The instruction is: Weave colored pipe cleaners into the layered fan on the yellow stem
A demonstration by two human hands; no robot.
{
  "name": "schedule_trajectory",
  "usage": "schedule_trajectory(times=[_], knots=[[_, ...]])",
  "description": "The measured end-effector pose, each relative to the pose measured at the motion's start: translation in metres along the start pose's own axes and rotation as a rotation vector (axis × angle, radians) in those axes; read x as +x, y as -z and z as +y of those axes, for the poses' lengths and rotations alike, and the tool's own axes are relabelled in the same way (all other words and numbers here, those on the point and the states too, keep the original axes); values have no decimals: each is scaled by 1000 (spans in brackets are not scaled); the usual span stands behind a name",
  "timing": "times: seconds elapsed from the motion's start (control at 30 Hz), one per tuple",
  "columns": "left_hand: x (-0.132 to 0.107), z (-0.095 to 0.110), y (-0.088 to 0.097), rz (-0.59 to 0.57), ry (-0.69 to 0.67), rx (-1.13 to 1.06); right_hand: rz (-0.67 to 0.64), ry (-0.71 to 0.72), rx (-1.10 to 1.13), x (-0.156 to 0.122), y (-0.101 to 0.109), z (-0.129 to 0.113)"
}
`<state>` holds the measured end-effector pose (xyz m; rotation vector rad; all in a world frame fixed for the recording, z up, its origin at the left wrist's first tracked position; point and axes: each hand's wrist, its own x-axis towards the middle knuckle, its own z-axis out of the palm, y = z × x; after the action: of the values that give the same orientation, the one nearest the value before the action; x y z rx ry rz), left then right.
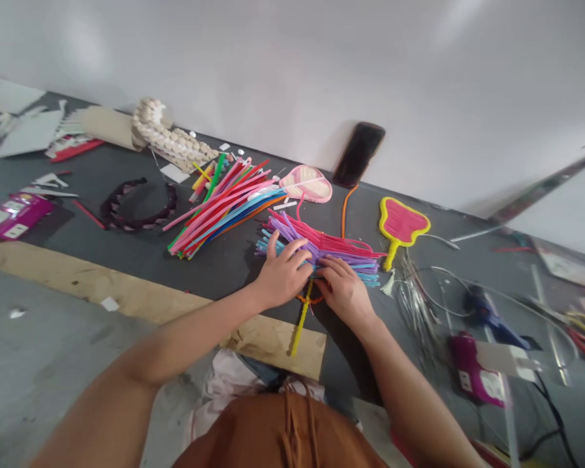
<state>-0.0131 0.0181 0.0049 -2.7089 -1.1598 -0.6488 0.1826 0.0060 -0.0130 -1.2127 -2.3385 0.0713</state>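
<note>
A bundle of purple, pink and blue pipe cleaners (322, 248) lies on the dark grey surface (127, 257), directly under both hands. The left hand (283, 274) rests on its near side, fingers spread and not clenched. The right hand (342, 291) curls over the strands just beside it, though whether it pinches them cannot be told. A yellow pipe cleaner (301, 320) runs out from under the hands, with an orange strand around it. A larger multicoloured pile (227, 208) lies just beyond, near a pale pink oval frame (306, 184). A pink-and-yellow mirror-shaped piece (400, 224) sits to the right, and a smartphone (359, 154) leans against the wall
</note>
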Motion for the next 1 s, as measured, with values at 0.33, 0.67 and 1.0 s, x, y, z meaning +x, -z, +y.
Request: schedule_trajectory(times=[0.33,0.67,1.0], knots=[[-9,10,3,-89,91,-103,19,-41,-49,4,2,-8],[-8,14,4,-115,96,-142,19,-141,-140,9,2,-14],[-7,15,4,-121,76,-154,20,-73,-131,9,1,-5]])
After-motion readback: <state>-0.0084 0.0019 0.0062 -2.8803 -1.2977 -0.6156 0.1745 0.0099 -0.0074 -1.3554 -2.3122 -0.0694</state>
